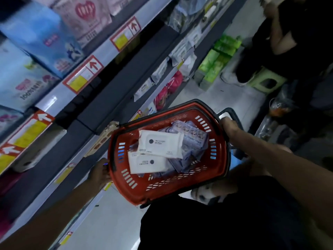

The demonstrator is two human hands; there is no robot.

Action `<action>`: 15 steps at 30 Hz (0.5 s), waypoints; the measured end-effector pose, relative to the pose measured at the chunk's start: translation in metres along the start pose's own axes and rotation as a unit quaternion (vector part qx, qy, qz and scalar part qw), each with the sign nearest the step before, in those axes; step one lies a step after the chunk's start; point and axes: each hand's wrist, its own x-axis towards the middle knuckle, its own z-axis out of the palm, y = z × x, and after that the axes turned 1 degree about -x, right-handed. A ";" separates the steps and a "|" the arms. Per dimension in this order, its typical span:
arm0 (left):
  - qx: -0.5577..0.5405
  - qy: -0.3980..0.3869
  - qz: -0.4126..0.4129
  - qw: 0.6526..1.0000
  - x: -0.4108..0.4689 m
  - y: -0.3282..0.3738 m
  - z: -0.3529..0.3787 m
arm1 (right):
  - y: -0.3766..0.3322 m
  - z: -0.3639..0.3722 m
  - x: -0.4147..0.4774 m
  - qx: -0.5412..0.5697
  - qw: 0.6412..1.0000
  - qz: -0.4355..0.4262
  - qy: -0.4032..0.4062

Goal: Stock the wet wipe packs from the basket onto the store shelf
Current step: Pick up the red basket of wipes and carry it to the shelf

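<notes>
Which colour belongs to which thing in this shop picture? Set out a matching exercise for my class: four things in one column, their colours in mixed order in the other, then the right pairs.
Things
1. basket
2. top wet wipe pack
3. stool on the floor further down the aisle
4. small packets under the wipe packs

Colours
a. green
b. red
c. white
d. purple

Pairs: 1-b, 2-c, 3-a, 4-d
</notes>
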 end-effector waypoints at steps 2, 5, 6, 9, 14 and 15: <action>-0.017 0.015 0.012 1.000 -0.004 0.004 0.002 | -0.025 0.003 0.008 -0.018 1.000 -0.014 -0.020; -0.047 0.037 0.005 0.998 -0.014 -0.002 0.008 | -0.052 0.011 0.037 -0.046 0.998 -0.020 -0.046; -0.056 0.048 0.001 0.997 -0.018 -0.005 0.013 | -0.061 0.015 0.048 -0.060 0.996 -0.025 -0.052; -0.113 0.085 -0.009 0.990 -0.035 -0.012 0.040 | -0.087 0.024 0.083 -0.094 0.993 -0.039 -0.066; -0.262 0.168 -0.065 0.948 -0.045 -0.025 0.106 | -0.124 0.037 0.155 -0.189 0.964 -0.086 -0.166; -0.282 0.190 -0.073 0.938 -0.039 -0.030 0.122 | -0.133 0.042 0.174 -0.249 0.943 -0.106 -0.195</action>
